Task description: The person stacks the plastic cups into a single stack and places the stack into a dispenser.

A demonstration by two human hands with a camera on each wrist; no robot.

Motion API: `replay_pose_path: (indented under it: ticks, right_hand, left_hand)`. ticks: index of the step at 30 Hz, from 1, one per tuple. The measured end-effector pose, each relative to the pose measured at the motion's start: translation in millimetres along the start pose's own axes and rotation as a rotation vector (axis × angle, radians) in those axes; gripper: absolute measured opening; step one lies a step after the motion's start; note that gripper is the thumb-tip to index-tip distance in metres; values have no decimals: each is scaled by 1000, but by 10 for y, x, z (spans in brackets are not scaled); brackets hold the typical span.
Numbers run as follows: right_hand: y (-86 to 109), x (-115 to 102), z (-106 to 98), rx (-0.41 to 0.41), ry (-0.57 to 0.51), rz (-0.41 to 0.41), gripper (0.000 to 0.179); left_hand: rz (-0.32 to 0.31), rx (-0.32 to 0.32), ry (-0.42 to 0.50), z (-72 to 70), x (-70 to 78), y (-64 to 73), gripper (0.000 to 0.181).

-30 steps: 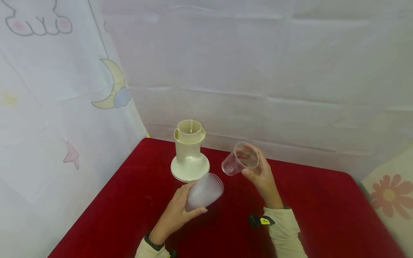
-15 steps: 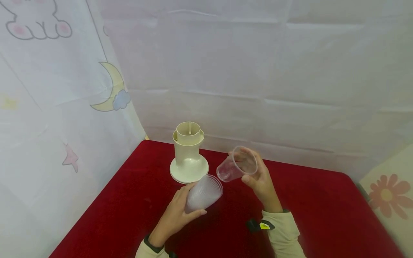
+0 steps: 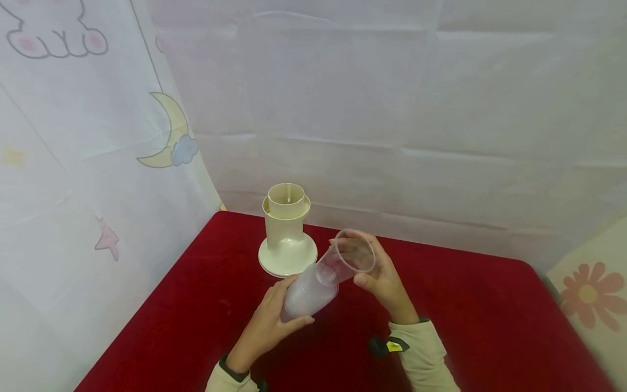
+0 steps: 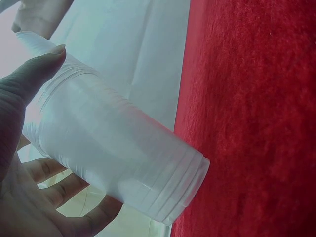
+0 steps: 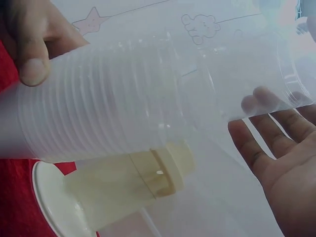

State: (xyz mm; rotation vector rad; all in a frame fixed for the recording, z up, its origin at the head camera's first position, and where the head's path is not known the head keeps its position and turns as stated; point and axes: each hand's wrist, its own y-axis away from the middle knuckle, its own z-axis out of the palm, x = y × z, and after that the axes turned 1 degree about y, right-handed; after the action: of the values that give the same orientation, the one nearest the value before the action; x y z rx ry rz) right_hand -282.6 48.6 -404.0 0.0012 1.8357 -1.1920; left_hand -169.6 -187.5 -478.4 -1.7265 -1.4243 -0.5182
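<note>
My left hand (image 3: 271, 318) grips a stack of nested clear plastic cups (image 3: 308, 294), tilted with its mouth up and to the right. In my right hand (image 3: 387, 275) is a single clear plastic cup (image 3: 355, 253), held by fingers and thumb near its rim. The base of that cup overlaps the mouth of the stack in the head view. From the right wrist, the many close rims of the stack (image 5: 98, 98) show, with the single cup (image 5: 242, 79) lined up at its end. The left thumb (image 4: 47, 66) presses along the stack's side in the left wrist view.
A cream plastic stand (image 3: 286, 239) with a round base and a double-walled tube stands behind the hands. Red cloth (image 3: 196, 305) covers the table, and a pale patterned sheet (image 3: 343, 109) hangs behind it and along the left.
My right hand has moved left and down with the single cup, bringing its base to the mouth of the stack. The left hand and the stack have barely moved.
</note>
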Motion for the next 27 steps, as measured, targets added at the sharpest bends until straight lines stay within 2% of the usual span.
replay_pose_path:
  ticks: [9,15,27]
  right_hand:
    - [56,214,25,-88,-57,133,65]
    - [105,364,2,-160,-80,190,63]
    - [140,404,29,-237,-36,315,66]
  left_hand:
    - [-7,-15,22,-4,-2,-7,83]
    - [2,-21,11,0,-8,-11,84]
    - [38,-2,-11,-5,-21,-1,84]
